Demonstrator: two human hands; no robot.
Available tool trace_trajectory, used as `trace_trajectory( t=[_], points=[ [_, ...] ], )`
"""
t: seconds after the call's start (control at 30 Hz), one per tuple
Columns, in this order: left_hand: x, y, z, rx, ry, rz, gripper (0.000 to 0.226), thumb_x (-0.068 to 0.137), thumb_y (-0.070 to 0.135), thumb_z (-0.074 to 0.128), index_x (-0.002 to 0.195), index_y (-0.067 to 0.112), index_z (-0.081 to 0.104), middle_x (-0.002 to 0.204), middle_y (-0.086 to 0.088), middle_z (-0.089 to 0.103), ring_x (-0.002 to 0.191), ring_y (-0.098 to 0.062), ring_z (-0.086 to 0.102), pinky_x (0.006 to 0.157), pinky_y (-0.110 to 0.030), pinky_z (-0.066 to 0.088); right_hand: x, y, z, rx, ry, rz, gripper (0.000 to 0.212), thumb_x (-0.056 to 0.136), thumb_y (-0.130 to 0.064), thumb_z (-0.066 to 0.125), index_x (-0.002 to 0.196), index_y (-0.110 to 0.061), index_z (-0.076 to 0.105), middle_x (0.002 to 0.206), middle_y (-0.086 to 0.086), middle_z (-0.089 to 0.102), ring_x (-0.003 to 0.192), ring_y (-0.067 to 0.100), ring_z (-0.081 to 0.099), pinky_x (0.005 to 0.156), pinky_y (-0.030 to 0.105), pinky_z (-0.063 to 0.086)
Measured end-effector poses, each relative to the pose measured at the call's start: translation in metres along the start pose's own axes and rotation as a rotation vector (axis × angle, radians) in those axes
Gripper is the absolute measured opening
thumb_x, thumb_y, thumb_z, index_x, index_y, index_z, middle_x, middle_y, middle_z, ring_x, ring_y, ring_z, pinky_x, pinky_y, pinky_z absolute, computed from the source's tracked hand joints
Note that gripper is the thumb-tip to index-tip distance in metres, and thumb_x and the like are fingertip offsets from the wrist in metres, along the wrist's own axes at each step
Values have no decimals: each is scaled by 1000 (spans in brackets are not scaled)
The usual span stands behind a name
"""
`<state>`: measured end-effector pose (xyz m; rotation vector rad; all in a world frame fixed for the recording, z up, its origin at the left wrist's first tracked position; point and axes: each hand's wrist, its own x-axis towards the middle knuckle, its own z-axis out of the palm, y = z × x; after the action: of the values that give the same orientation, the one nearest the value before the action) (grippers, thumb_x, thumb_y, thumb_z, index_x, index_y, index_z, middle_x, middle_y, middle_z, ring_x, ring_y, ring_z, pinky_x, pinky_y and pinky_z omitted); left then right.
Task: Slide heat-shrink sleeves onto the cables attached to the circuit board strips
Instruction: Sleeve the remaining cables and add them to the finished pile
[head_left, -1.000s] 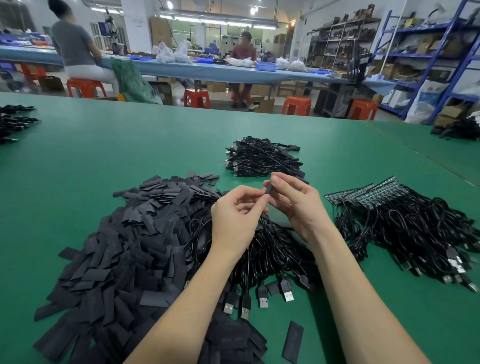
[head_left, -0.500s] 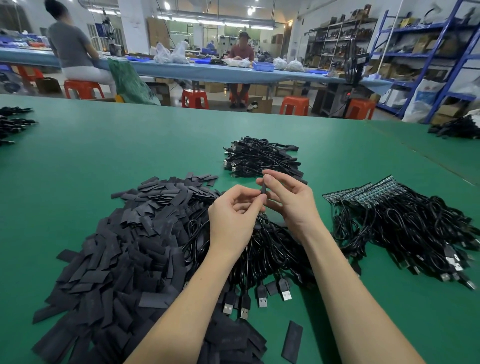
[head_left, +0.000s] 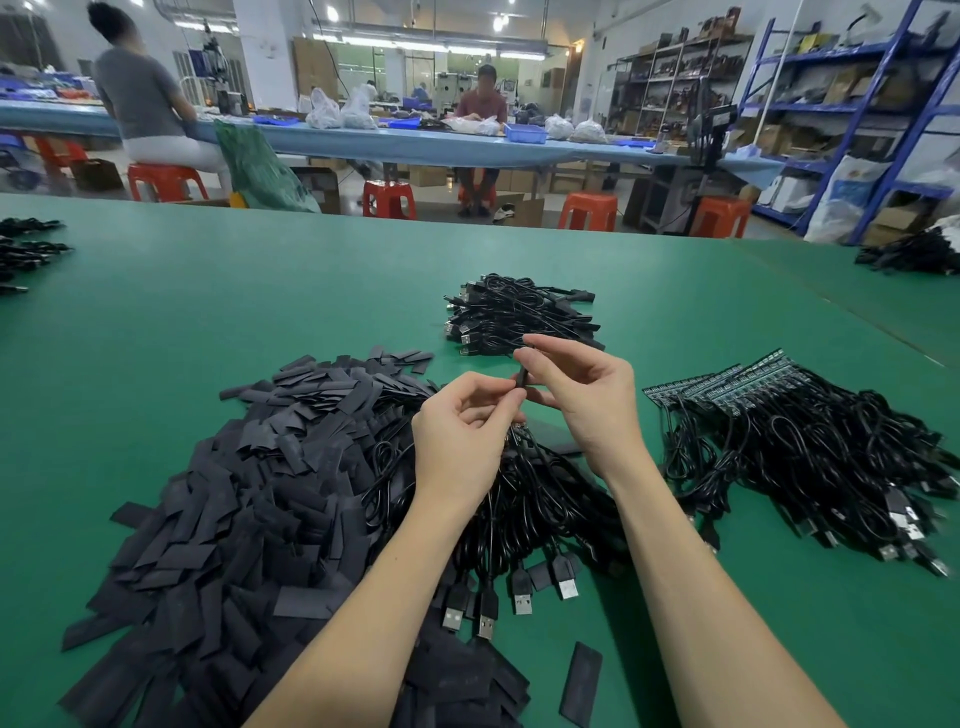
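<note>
Right hand (head_left: 582, 395) and left hand (head_left: 462, 431) pinch a flat black sleeve (head_left: 521, 378).

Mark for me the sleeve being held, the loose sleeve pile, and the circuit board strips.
held sleeve (head_left: 521, 381), head view, on its dark visible middle.
loose sleeve pile (head_left: 249, 499), head view, middle of the heap.
circuit board strips (head_left: 727, 382), head view, on the row of boards.
</note>
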<state>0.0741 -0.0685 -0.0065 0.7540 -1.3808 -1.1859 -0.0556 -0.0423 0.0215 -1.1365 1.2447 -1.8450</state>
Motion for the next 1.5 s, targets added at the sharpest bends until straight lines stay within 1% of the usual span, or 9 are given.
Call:
trace_trajectory(
  t=[0.23,0.4,0.53,0.67,0.77,1.1,1.27,1.4,1.5],
  points=[
    [2,3,1,-24,-9,9,7,86,9,80,88,12,74,83,-2,78,74,-19,76,73,-24,59,2,-4,-1,-27,-23,108,21,94,-24,71,114,-20,71,97,7,78,78,19,75,65,27,59],
    [12,10,1,-43,10,41,9,87,14,79,89,21,76,86,2,78,85,-13,74,80,-25,56,5,-25,-26,-258,-340,419,37,88,-48,73,112,-21,71,101,3,77,65,9,63,57,20,47],
    [16,18,2,52,-58,55,5,89,24,77,91,29,78,89,7,78,88,-15,72,83,-30,57,0,-28,-29,-169,-573,458,23,88,-17,75,107,-8,66,82,1,68,62,10,62,54,18,49],
    [18,29,3,172,-239,-90,23,90,50,70,108,37,71,105,12,75,89,-2,71,83,-22,53,6,-28,-22,67,-302,338,12,94,-7,64,105,-5,69,83,6,67,70,12,64,66,20,56],
    [22,35,-4,301,-328,-131,22,86,40,78,106,37,67,100,15,72,79,-2,73,77,-21,54,11,-26,-32,257,-70,286,11,97,-7,62,105,-8,71,86,5,68,73,13,66,69,19,57],
    [85,56,20,673,-303,353,17,86,6,74,97,18,75,85,8,70,71,4,59,71,-1,40,19,-14,-47,287,133,432,19,96,-15,66,107,0,67,95,13,77,75,22,74,68,27,62],
    [130,33,37,1069,-502,521,17,91,5,64,107,12,63,103,-6,65,98,-26,59,89,-37,49,15,-8,-52,84,104,485,19,96,-23,66,106,-8,73,98,6,78,73,18,73,63,25,59],
    [136,-8,34,1669,-697,492,24,96,5,55,117,13,60,122,-8,58,122,-28,50,91,-41,46,14,-6,-45,10,12,502,15,96,-24,67,99,-11,74,96,5,78,72,17,71,63,25,59],
    [132,-22,41,1710,-660,437,28,93,-1,55,120,7,59,129,-13,47,120,-33,52,83,-43,48,13,-6,-42,-24,-21,505,15,95,-24,68,98,-11,75,96,6,78,72,17,70,64,25,59]
  ],
)
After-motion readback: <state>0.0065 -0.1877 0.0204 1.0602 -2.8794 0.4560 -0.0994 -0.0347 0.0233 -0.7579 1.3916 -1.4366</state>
